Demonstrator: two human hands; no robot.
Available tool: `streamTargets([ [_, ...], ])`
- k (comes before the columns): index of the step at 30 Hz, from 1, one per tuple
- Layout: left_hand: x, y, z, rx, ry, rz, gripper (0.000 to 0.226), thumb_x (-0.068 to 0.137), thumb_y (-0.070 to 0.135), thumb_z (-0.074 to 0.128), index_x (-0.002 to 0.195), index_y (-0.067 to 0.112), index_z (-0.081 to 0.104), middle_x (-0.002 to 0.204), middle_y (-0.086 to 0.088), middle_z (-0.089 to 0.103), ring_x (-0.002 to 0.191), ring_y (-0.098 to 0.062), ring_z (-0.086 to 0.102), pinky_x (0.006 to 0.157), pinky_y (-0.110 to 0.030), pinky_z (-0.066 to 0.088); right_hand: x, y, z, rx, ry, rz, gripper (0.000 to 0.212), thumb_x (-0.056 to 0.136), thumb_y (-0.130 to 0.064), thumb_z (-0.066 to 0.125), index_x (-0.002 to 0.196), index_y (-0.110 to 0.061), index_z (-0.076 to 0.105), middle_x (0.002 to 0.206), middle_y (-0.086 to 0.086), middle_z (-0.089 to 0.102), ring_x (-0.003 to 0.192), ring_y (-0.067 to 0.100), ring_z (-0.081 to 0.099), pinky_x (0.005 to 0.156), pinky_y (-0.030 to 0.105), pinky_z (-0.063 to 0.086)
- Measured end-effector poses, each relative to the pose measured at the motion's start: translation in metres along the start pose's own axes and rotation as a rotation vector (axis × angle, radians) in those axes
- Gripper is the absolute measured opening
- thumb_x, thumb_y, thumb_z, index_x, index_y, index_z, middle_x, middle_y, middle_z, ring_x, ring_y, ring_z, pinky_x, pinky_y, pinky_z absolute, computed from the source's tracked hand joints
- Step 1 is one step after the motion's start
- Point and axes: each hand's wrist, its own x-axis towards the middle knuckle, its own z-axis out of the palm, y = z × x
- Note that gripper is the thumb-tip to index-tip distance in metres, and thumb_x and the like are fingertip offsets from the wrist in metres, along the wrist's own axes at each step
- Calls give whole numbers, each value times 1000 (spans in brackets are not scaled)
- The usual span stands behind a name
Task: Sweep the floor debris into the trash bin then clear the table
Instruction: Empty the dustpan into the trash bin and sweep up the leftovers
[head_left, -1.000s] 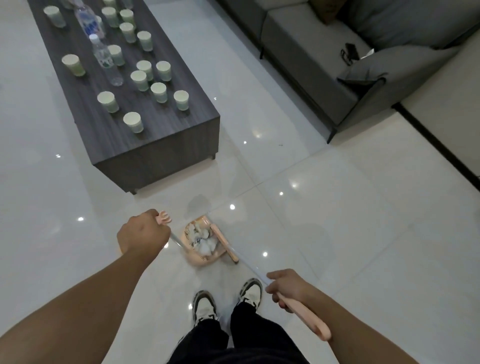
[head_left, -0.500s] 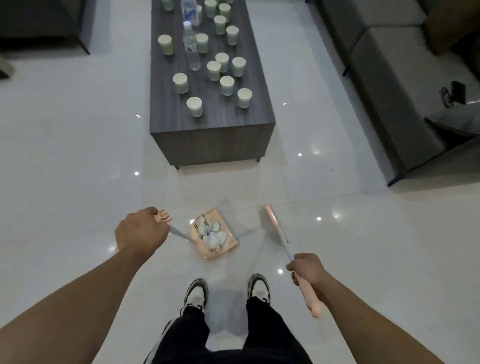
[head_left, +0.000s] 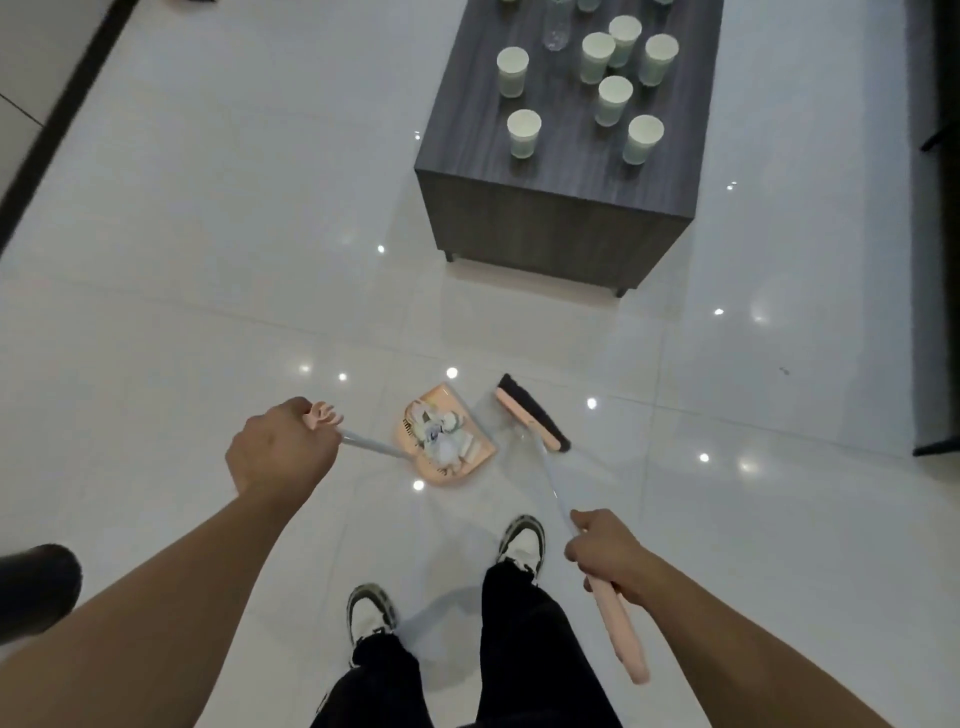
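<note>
My left hand (head_left: 280, 447) grips the pink top of the dustpan's long handle. The pink dustpan (head_left: 470, 457) sits low over the floor ahead of my feet, loaded with crumpled white paper debris (head_left: 441, 431). My right hand (head_left: 605, 551) grips the pink broom handle (head_left: 621, 639). The broom head (head_left: 530, 413), pink with dark bristles, is just right of the dustpan, apart from it. Several pale green paper cups (head_left: 523, 132) stand on the dark wooden coffee table (head_left: 550, 218) ahead. No trash bin is in view.
A plastic bottle (head_left: 557, 31) stands among the cups at the table's far end. A dark sofa edge (head_left: 935, 260) runs along the right. A black skirting line (head_left: 57, 104) crosses the upper left. A dark object (head_left: 36, 587) shows at the left edge. Glossy white tiles surround me.
The view has swung left, so the table now lies upper right. The broom head has lifted out of the dustpan and moved to its right. Both hands keep their grips.
</note>
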Motion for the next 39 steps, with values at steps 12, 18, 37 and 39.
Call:
streamTargets([
  [12,-5,-34,-5,-80,-11,20,13,70,36,59,69,23,59,60,-1,59,59,-28,57,59,-29,44,-60,3,1,96,34,-26,59,84,4,66,139,-11,53,60,10,53,31,14,41,36,17,34],
  [18,-32,-89,-3,-141,27,-62,16,69,40,60,65,26,56,57,3,57,55,-21,53,53,-27,34,-62,-13,17,105,114,-64,58,81,6,67,137,-3,53,76,15,58,35,13,50,39,20,41],
  [37,-96,-338,-41,-233,199,-482,18,68,43,65,66,26,58,56,6,56,53,-15,49,50,-24,32,-85,-104,184,-248,70,-193,20,82,10,59,67,-2,52,61,12,48,37,20,45,37,20,38],
  [39,-105,-368,-48,-241,220,-529,18,68,43,65,67,26,58,57,6,56,56,-18,51,51,-25,33,-90,-118,216,-303,39,-228,28,82,10,59,62,-6,46,58,10,45,36,19,43,36,19,36],
])
